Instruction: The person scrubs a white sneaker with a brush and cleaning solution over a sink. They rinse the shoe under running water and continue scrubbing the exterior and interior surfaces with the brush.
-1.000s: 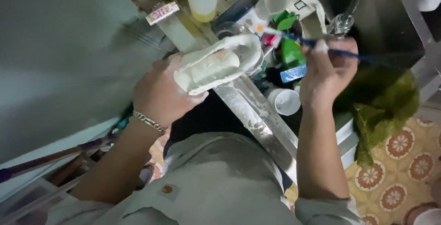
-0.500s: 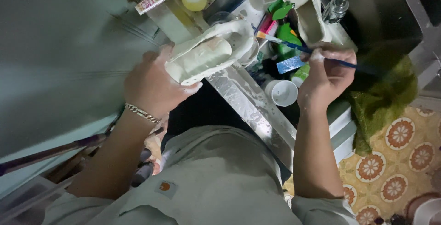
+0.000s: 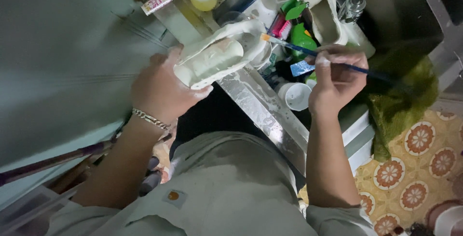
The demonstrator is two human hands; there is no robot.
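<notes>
Wall: a big grey flat side fills the left of the frame; the work goes on just beside it.
Counter edge: a long shiny metal strip runs from the upper middle down to the lower right. It is smeared white, likely because the white stuff drips there.
Green cloth: it lies bunched at the right, near the brush hand, handy for wiping.
White shoe: it sits in the upper middle of the frame, tipped on its side so its inside faces the brush.
Left hand: it is left of the middle. The fingers wrap around the heel end and press on it, so the shoe stays steady and lifted.
Right hand: it is right of the middle. The fingers pinch the thin handle like a pencil, which lets the tip go just where it is wanted.
Small white cup: it stands open below the brush, close enough for dipping.
Paintbrush: blue handle, orange tip, slanting up left; the tip touches the shoe's front rim.
</notes>
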